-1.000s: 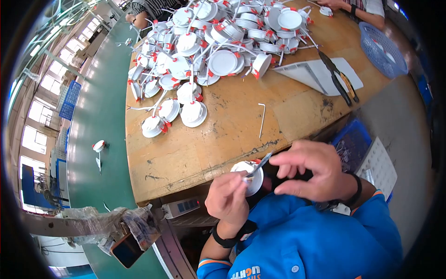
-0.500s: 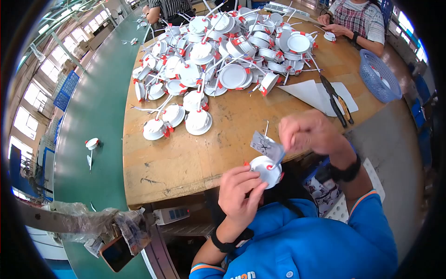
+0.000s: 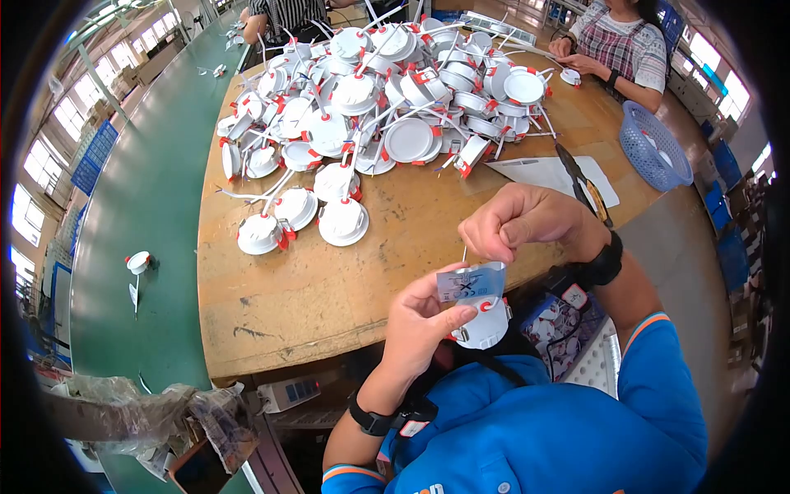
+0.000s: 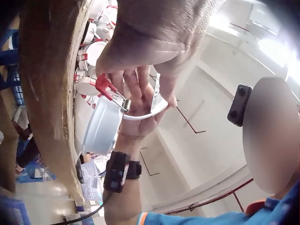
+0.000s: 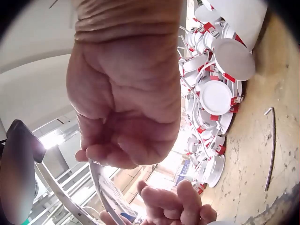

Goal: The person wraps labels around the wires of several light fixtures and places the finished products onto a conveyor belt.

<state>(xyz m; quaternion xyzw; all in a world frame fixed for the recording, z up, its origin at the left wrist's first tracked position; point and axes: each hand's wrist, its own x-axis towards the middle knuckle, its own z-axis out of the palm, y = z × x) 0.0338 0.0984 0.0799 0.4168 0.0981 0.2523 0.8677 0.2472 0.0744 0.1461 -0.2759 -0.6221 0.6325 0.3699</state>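
In the head view my left hand (image 3: pixel 418 323) pinches a silver printed label (image 3: pixel 471 282) between thumb and fingers, beside a white round lamp (image 3: pixel 484 328) with red-tipped clips. The lamp (image 4: pixel 102 125) hangs below the left hand (image 4: pixel 152 35) in the left wrist view, its white cable (image 4: pixel 140 116) curving away from it. My right hand (image 3: pixel 527 222) is above the label, fingers curled. In the right wrist view the right hand (image 5: pixel 126 98) pinches the top of a white cable (image 5: pixel 99 183), and the left fingertips (image 5: pixel 171 201) are lower down.
A heap of similar lamps (image 3: pixel 407 140) covers the back of the wooden table (image 3: pixel 288 305). Pliers (image 3: pixel 576 177) lie on white paper near a blue basket (image 3: pixel 654 148). A hex key (image 5: pixel 272 147) lies nearby. The green belt (image 3: pixel 132 206) runs left; two people are across the table.
The right hand came in to the lamp from the right and now stands above it. The label has swung level across the lamp's top, and the left fingers have moved from the lamp's rim onto the label.
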